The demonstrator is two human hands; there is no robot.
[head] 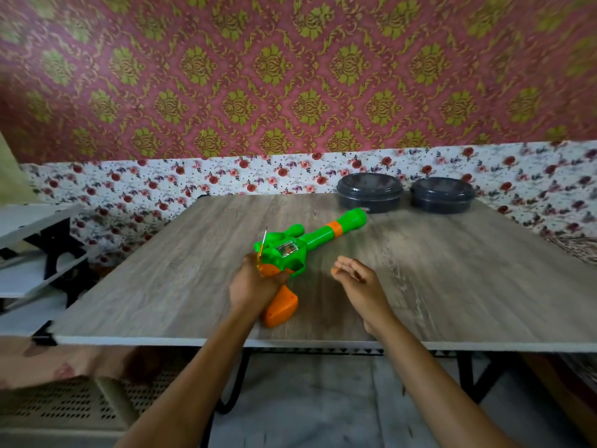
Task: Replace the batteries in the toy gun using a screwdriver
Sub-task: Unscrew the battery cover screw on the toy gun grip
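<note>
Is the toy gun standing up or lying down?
Lying down. The toy gun rests on its side on the table, barrel pointing toward the far edge.

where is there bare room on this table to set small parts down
Widest bare patch: the right half of the table, between the right hand, the two dark containers and the near edge. Also bare: left of the toy gun and the left hand gripping it. Crowded: the middle around the gun, and the far edge by the containers.
</note>
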